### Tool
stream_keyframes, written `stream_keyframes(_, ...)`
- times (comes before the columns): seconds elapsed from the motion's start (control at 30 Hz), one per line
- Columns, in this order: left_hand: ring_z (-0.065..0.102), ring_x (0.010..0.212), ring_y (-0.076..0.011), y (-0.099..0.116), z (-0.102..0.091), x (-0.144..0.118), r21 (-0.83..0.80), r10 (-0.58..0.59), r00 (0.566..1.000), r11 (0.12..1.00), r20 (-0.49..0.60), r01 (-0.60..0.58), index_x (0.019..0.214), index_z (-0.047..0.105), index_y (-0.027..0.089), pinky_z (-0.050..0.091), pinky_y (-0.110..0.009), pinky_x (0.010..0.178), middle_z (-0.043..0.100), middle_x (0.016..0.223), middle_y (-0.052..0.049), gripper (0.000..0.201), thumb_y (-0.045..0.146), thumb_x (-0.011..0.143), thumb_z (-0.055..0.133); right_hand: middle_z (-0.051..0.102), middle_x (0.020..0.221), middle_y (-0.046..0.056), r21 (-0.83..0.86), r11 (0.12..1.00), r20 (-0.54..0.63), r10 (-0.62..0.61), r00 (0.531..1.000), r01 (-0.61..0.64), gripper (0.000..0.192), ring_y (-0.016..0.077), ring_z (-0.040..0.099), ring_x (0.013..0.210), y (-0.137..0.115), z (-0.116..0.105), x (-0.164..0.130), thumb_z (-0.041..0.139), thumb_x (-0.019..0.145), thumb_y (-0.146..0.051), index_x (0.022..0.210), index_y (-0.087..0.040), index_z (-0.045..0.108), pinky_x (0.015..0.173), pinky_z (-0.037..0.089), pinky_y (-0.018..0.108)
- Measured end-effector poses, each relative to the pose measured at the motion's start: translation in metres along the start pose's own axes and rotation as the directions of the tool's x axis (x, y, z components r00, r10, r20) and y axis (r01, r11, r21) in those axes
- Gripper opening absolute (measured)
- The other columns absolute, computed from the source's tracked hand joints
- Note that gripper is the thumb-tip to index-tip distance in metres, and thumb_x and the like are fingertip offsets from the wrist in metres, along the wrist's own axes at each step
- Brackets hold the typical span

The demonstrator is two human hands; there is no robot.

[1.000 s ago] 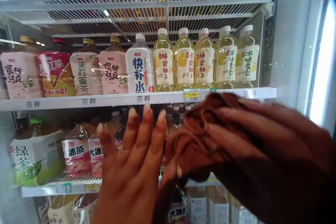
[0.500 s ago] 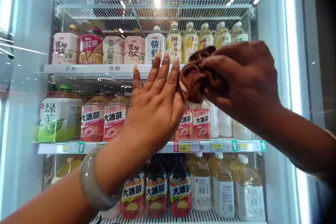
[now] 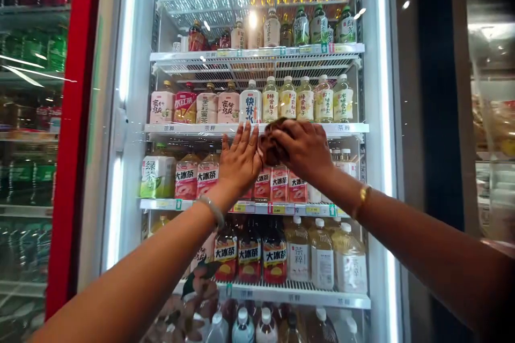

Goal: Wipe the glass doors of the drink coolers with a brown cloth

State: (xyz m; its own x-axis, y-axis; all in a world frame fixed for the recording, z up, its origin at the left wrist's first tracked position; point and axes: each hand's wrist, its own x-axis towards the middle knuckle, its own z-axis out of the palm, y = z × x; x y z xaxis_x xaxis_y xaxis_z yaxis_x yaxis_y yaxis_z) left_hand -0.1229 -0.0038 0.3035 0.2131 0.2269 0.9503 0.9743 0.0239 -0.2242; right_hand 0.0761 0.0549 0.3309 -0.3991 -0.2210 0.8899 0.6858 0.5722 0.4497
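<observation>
My left hand [image 3: 240,159] lies flat with its fingers spread on the clear front of a lit drinks cooler. A pale bangle [image 3: 212,211] circles that wrist. Just to its right, my right hand [image 3: 308,146] is closed on a bunched brown cloth [image 3: 272,144], which appears to touch the same clear front. The cloth is close beside my left thumb and index finger. Behind both hands run a white shelf edge [image 3: 185,128] and bottles of pink-labelled iced tea [image 3: 186,178], partly hidden by the hands. A gold-coloured bracelet [image 3: 361,201] shows on my right wrist.
Several shelves of bottled drinks fill the cooler, with dark iced tea bottles [image 3: 249,252] lower down. Bright light strips [image 3: 385,91] line its sides. A red-edged cooler [image 3: 78,118] stands to the left, a dark post [image 3: 438,91] to the right. Reflections cross the clear front.
My view has drawn back, so more of the cooler and its surroundings show. The right hand and cloth sit lower against the shelf edge. The left hand stays flat beside them.
</observation>
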Motion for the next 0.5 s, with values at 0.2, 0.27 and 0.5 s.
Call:
stream_keyframes(0.2,0.014,0.164,-0.0270,-0.013,-0.012,0.007,0.010,-0.032,0.994,0.999,0.105,0.031,0.165,0.025,0.005,0.006,-0.052,0.135,0.021,0.174,-0.016,0.071,0.030,0.099,0.037,0.056,0.146,0.013,0.064,0.993,0.133,0.088,0.987,-0.097,0.038,0.0355,0.041,0.130,-0.032,-0.004,0.025,0.049,0.101,-0.042,0.135,-0.029,0.063,0.099,0.032,0.051)
stream_keyframes(0.27,0.014,0.164,-0.0261,-0.018,-0.015,-0.005,0.009,0.011,0.993,1.000,0.121,-0.012,0.165,0.027,0.009,0.006,-0.052,0.135,0.021,0.175,-0.013,0.070,0.029,0.099,0.038,0.056,0.148,0.011,0.074,0.997,0.147,-0.021,0.989,0.011,0.038,0.0333,0.040,0.132,-0.031,-0.005,0.005,0.045,0.103,-0.039,0.136,-0.031,0.062,0.103,0.030,0.050)
stream_keyframes(0.5,0.024,0.162,-0.0222,-0.028,-0.022,-0.021,0.017,0.046,0.991,0.999,0.124,-0.048,0.163,0.035,0.012,0.014,-0.047,0.135,0.030,0.173,-0.011,0.063,0.029,0.101,0.034,0.059,0.146,0.013,0.076,0.993,0.138,0.077,0.987,-0.088,0.040,0.0348,0.042,0.129,-0.019,-0.009,0.022,0.054,0.099,-0.036,0.137,-0.031,0.064,0.098,0.032,0.052)
